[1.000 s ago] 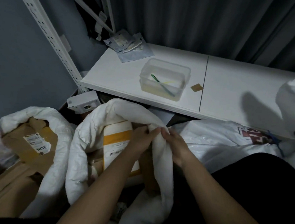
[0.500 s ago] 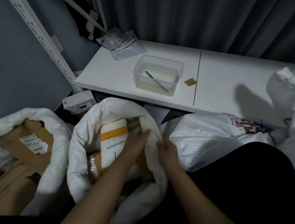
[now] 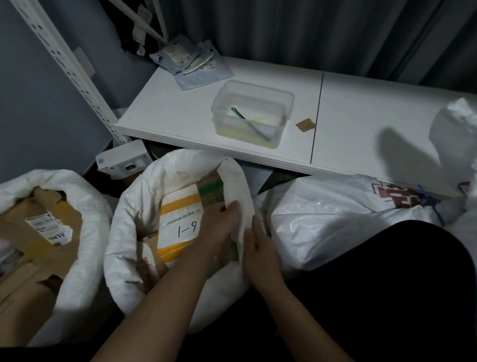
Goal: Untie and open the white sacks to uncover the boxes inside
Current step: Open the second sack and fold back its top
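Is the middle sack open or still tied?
Open: the middle sack's rim is rolled down, showing a labelled box inside.

Dim room; shelf (image 3: 186, 119) brightest, dark shadow near its right end; wide-angle bending at edges; slight softness throughout.
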`<action>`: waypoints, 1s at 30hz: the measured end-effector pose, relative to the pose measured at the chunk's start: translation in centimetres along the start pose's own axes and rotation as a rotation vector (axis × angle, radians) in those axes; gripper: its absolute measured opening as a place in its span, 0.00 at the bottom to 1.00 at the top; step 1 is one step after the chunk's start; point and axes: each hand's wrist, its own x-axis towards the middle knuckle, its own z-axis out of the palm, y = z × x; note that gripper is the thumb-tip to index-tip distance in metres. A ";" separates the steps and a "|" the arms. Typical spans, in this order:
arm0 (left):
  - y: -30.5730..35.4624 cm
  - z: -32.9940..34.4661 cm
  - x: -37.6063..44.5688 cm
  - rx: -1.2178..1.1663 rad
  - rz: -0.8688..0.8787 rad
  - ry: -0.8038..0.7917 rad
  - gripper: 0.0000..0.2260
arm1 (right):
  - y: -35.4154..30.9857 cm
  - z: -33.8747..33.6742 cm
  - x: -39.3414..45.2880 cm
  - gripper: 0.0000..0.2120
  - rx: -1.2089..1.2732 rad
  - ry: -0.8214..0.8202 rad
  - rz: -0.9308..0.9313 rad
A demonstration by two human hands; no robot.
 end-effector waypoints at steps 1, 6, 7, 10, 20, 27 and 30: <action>-0.2 -0.1 0.0 -0.046 -0.018 -0.057 0.12 | 0.0 0.0 0.1 0.21 -0.009 -0.008 0.018; -0.5 -1.2 -1.0 -0.158 0.036 -0.191 0.08 | -0.5 -1.7 2.3 0.13 0.821 -0.121 0.325; -0.4 -1.3 -1.3 -0.159 0.050 -0.198 0.09 | -0.6 -1.8 2.4 0.13 0.991 -0.118 0.369; -0.5 -1.4 -1.4 -0.074 0.102 -0.165 0.08 | -1.7 -2.0 1.7 0.10 0.830 0.002 0.385; -1.9 -0.9 -1.0 -0.106 -0.017 -0.273 0.08 | -0.7 -2.3 0.2 0.18 -0.161 -0.073 0.016; -3.1 -1.7 -1.3 0.311 0.241 -0.206 0.13 | -0.5 -2.5 1.2 0.11 0.968 -0.128 0.461; -3.7 -1.4 -0.8 0.358 0.306 -0.128 0.15 | -0.8 -2.0 0.2 0.09 0.742 0.066 0.406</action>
